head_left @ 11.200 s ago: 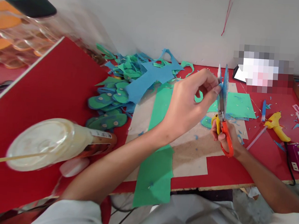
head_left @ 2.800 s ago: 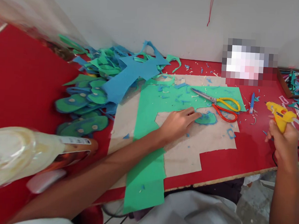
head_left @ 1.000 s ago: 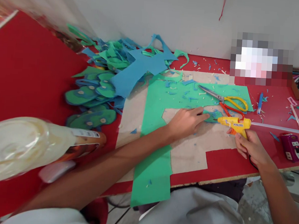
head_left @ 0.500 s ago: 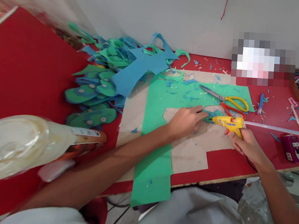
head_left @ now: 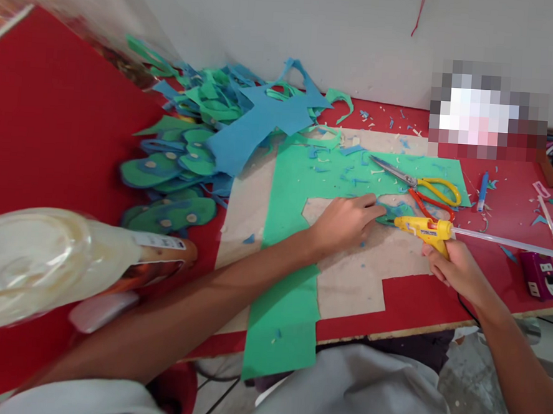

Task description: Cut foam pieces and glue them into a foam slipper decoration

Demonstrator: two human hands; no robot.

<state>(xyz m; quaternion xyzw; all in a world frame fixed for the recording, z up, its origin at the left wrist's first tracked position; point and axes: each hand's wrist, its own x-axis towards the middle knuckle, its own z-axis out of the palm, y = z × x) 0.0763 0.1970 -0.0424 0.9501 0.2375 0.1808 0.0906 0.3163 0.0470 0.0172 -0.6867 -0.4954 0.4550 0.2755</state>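
Observation:
My right hand [head_left: 457,268] is wrapped round the handle of a yellow hot glue gun [head_left: 424,228], and a long clear glue stick [head_left: 513,240] sticks out of its back. The nozzle points left, at a small blue-and-green foam piece [head_left: 400,210] on the table. My left hand [head_left: 345,222] has its fingers bent and pressed together at the left edge of that piece, which they partly hide. Just behind the piece lie scissors [head_left: 413,183] with one yellow and one red handle, blades to the left.
Green foam sheet [head_left: 297,171] and beige board [head_left: 351,286] lie on the red table [head_left: 411,299]. Foam scraps [head_left: 272,116] and slipper-shaped foam pieces [head_left: 166,169] are heaped at left. A large plastic cup [head_left: 33,267] stands front left; a purple power socket [head_left: 537,273] is at right.
The glue gun and my right hand have shifted very slightly to the right. My left hand stays at the foam piece.

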